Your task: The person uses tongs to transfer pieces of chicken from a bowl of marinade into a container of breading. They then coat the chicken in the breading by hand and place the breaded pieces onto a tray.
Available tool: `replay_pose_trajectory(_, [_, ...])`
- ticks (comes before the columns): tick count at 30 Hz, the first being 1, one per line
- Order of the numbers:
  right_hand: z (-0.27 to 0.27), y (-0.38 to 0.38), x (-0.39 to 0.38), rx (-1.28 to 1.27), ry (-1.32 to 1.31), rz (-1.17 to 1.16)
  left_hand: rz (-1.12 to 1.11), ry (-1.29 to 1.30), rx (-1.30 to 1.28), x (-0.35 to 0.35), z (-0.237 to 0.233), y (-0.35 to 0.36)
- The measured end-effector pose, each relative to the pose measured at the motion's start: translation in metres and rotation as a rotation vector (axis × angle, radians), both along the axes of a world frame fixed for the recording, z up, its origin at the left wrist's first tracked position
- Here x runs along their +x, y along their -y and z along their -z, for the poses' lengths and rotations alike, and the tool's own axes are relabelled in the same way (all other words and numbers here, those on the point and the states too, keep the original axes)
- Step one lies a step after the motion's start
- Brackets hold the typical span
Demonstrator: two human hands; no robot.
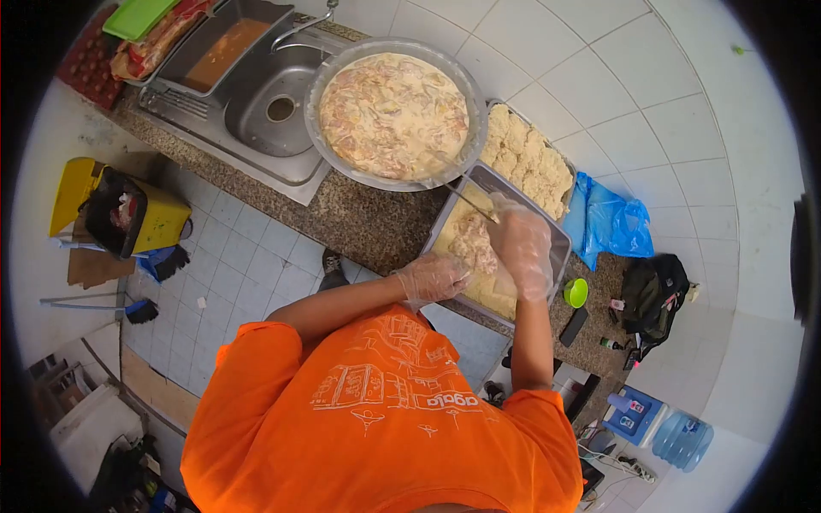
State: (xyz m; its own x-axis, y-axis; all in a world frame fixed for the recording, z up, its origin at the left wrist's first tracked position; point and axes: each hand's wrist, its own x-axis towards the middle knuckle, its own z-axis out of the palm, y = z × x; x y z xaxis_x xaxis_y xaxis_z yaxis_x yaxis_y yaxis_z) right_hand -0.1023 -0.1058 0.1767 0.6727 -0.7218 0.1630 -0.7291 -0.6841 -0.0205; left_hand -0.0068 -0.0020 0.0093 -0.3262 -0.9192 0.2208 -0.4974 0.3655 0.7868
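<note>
Both my hands wear clear plastic gloves. My right hand is closed above a grey tray, around the end of a long thin metal utensil. That utensil slants up-left across the rim of a big metal bowl, and its far end is hard to make out. A pale, wet-looking piece of raw meat lies in the tray on a yellowish crumb layer, beside my right hand. At the tray's near-left edge, my left hand has curled fingers by the meat; whatever they hold is hidden. Battered raw meat fills the bowl.
Behind the grey tray stands another tray of crumb-coated pieces. Blue plastic bags, a green cup and a black phone-like object lie to the right. Left of the bowl is a steel sink; a yellow bin stands on the floor.
</note>
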Motion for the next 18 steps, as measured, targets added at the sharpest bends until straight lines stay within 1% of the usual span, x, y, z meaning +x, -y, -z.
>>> replay_pose_trajectory(1, [0.002, 0.005, 0.013, -0.001, 0.008, -0.009, 0.015, 0.037, 0.01, 0.001, 0.0, -0.001])
replay_pose_trajectory(3, [0.007, 0.013, 0.037, -0.027, -0.164, -0.098, 0.022, 0.076, 0.02, 0.004, -0.001, 0.0])
replay_pose_trajectory(4, [0.011, 0.017, 0.048, -0.027, -0.165, -0.104, 0.023, 0.068, 0.005, 0.004, -0.001, 0.0])
replay_pose_trajectory(6, [0.024, 0.021, 0.062, -0.036, -0.165, -0.271, 0.016, 0.053, -0.01, 0.0, 0.004, 0.0])
replay_pose_trajectory(7, [0.035, 0.022, 0.062, -0.036, -0.167, -0.28, -0.004, 0.011, -0.029, -0.003, 0.011, 0.0])
replay_pose_trajectory(8, [0.05, 0.025, 0.06, -0.032, -0.109, -0.292, -0.026, -0.028, -0.049, -0.005, 0.019, 0.0])
replay_pose_trajectory(9, [0.066, 0.029, 0.058, -0.029, -0.051, -0.305, -0.039, -0.028, -0.052, -0.003, 0.017, -0.001])
replay_pose_trajectory(10, [0.081, 0.033, 0.052, -0.033, -0.052, -0.32, -0.016, 0.03, -0.046, 0.0, 0.012, -0.002])
replay_pose_trajectory(11, [0.096, 0.035, 0.043, -0.031, -0.007, -0.26, 0.006, 0.087, -0.038, 0.002, 0.007, -0.003])
replay_pose_trajectory(12, [0.104, 0.035, 0.035, -0.029, 0.038, -0.199, -0.008, 0.085, -0.039, 0.004, 0.004, -0.003])
replay_pose_trajectory(13, [0.107, 0.035, 0.03, -0.031, 0.037, -0.209, 0.017, 0.114, -0.014, 0.006, 0.002, -0.004])
replay_pose_trajectory(15, [0.109, 0.03, 0.013, 0.172, 0.132, 0.071, 0.054, 0.143, 0.008, 0.004, 0.003, -0.004])
replay_pose_trajectory(16, [0.104, 0.028, 0.004, 0.167, 0.135, 0.077, 0.026, 0.124, -0.023, 0.0, 0.008, -0.004])
replay_pose_trajectory(18, [0.091, 0.019, -0.018, 0.511, 0.395, 0.203, 0.012, 0.106, -0.055, -0.002, 0.013, -0.003])
